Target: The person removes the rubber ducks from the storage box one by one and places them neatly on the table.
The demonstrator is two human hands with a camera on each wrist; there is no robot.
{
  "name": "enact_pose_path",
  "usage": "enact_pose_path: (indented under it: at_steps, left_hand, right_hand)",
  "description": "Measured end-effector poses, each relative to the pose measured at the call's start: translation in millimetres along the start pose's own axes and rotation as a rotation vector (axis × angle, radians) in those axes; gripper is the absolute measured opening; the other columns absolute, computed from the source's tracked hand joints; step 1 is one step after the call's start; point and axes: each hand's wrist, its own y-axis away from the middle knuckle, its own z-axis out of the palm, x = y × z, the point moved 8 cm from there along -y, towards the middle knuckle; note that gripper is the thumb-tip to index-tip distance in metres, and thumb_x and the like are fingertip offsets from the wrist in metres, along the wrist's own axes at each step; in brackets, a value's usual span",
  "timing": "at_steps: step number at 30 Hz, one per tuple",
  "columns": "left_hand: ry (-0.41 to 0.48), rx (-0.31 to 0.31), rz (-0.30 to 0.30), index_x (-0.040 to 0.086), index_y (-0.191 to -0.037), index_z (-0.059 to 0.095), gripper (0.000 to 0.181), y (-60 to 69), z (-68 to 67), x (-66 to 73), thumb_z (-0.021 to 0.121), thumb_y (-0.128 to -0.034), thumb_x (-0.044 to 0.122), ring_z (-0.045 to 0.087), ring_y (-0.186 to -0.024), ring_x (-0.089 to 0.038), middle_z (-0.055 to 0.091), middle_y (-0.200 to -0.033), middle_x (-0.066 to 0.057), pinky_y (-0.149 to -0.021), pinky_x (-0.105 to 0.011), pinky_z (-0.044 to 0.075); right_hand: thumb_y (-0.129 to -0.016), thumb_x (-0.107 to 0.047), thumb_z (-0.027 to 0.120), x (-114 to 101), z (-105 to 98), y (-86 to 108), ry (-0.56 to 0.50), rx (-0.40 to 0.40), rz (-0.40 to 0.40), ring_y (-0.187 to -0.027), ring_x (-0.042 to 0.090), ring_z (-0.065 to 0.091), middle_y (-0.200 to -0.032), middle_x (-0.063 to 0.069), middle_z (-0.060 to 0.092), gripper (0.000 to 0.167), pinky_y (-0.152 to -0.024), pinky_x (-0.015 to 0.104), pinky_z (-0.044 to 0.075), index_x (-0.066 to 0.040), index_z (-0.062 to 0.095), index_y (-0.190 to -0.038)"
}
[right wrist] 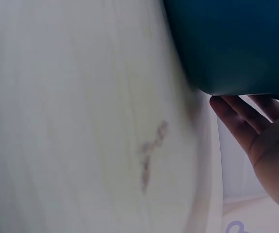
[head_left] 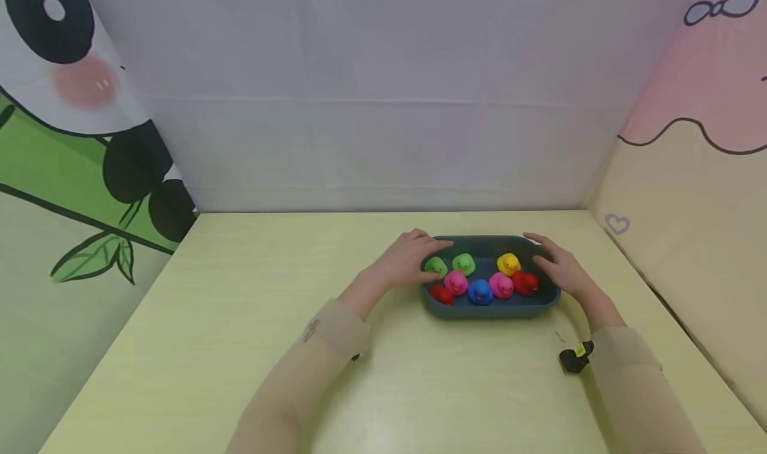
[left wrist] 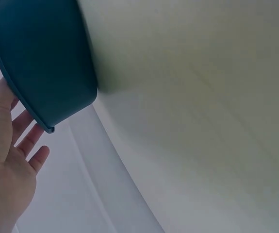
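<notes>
A dark blue-green oblong tub (head_left: pixel 488 313) stands on the table with several small toy ducks in it. Green ducks (head_left: pixel 464 263) are at its back left, a yellow duck (head_left: pixel 509 263) at the back right. Pink ducks (head_left: pixel 456 282), a blue duck (head_left: pixel 480 292) and red ducks (head_left: pixel 525 283) lie nearer the front. My left hand (head_left: pixel 409 259) grips the tub's left end, its thumb by a green duck. At the right end my right hand (head_left: pixel 566 271) holds on, thumb over the rim. In the right wrist view, fingers (right wrist: pixel 238 119) touch the tub's outer wall.
The pale wooden table (head_left: pixel 257 321) carries the tub towards its right side. A white cloth wall (head_left: pixel 383 141) rises behind it. Printed panels flank the table, the right one (head_left: pixel 689 241) close to my right arm. A small black device (head_left: pixel 574 361) hangs at my right wrist.
</notes>
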Motion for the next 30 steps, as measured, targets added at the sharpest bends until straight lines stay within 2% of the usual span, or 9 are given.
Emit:
enact_pose_path:
  at_steps: [5,8,10,12,15,22,27,30]
  left_hand:
    - [0.022,-0.033,-0.026,0.023,-0.136,0.051,0.062,-10.1,3.1,-1.8,0.072,-0.0809,0.041,0.045,-0.113,-0.020,0.060,-0.126,0.004,-0.092,-0.036,0.038]
    - [0.016,-0.041,-0.043,0.023,-0.132,0.055,0.057,-15.2,4.6,-3.1,0.074,-0.0799,0.039,0.045,-0.110,-0.019,0.061,-0.125,0.005,-0.089,-0.035,0.038]
    - [0.005,-0.044,-0.054,0.022,-0.129,0.058,0.055,-18.2,6.1,-4.2,0.074,-0.0796,0.038,0.045,-0.109,-0.018,0.062,-0.125,0.005,-0.088,-0.034,0.037]
    - [-0.010,-0.046,-0.063,0.022,-0.127,0.060,0.051,-21.1,7.1,-4.7,0.074,-0.0795,0.037,0.045,-0.108,-0.018,0.062,-0.123,0.005,-0.088,-0.034,0.036]
    - [-0.040,-0.045,-0.073,0.023,-0.123,0.063,0.047,-25.0,8.1,-5.1,0.075,-0.0793,0.037,0.045,-0.106,-0.018,0.064,-0.120,0.006,-0.088,-0.034,0.035]
    - [-0.078,-0.048,-0.112,0.027,-0.117,0.068,0.043,-26.1,7.3,-9.7,0.075,-0.0771,0.042,0.045,-0.102,-0.017,0.067,-0.112,0.009,-0.087,-0.035,0.034]
    - [-0.045,-0.049,-0.156,0.028,-0.112,0.070,0.041,-24.6,7.3,-14.5,0.076,-0.0755,0.045,0.044,-0.102,-0.017,0.068,-0.108,0.011,-0.092,-0.037,0.032]
    - [-0.009,-0.069,-0.189,0.028,-0.112,0.070,0.040,-20.7,7.6,-16.6,0.075,-0.0759,0.046,0.044,-0.103,-0.017,0.068,-0.108,0.012,-0.091,-0.036,0.033]
  right_hand:
    - [-0.098,-0.012,0.046,6.2,0.4,-1.6,-0.062,-0.018,-0.006,-0.123,0.051,0.041,-0.142,0.029,0.037,0.049,-0.098,0.064,0.034,-0.012,0.033,-0.146]
    - [-0.098,-0.013,0.048,9.3,0.2,-1.9,-0.106,-0.025,-0.028,-0.125,0.049,0.040,-0.145,0.026,0.035,0.049,-0.100,0.058,0.036,-0.010,0.035,-0.145]
    - [-0.098,-0.014,0.049,11.4,-0.1,-1.5,-0.137,-0.030,-0.040,-0.126,0.046,0.040,-0.146,0.025,0.034,0.050,-0.102,0.043,0.041,-0.010,0.035,-0.145]
    - [-0.098,-0.016,0.050,14.2,-0.6,-1.0,-0.159,-0.037,-0.048,-0.126,0.044,0.041,-0.146,0.023,0.035,0.050,-0.097,0.026,0.043,-0.011,0.035,-0.145]
    - [-0.097,-0.019,0.052,19.4,-0.9,-0.4,-0.190,-0.050,-0.046,-0.127,0.042,0.040,-0.147,0.021,0.034,0.052,-0.087,0.007,0.038,-0.013,0.035,-0.146]
    - [-0.097,-0.021,0.053,19.0,0.6,2.8,-0.214,-0.073,-0.010,-0.131,0.043,0.035,-0.149,0.020,0.032,0.053,-0.086,0.005,0.036,-0.014,0.035,-0.146]
    - [-0.097,-0.020,0.052,16.0,0.0,4.4,-0.214,-0.059,-0.012,-0.129,0.043,0.037,-0.148,0.021,0.032,0.051,-0.086,0.005,0.037,-0.013,0.036,-0.146]
    - [-0.098,-0.018,0.051,8.7,-0.2,6.9,-0.220,-0.057,-0.017,-0.128,0.043,0.038,-0.148,0.023,0.033,0.051,-0.085,0.005,0.037,-0.010,0.035,-0.145]
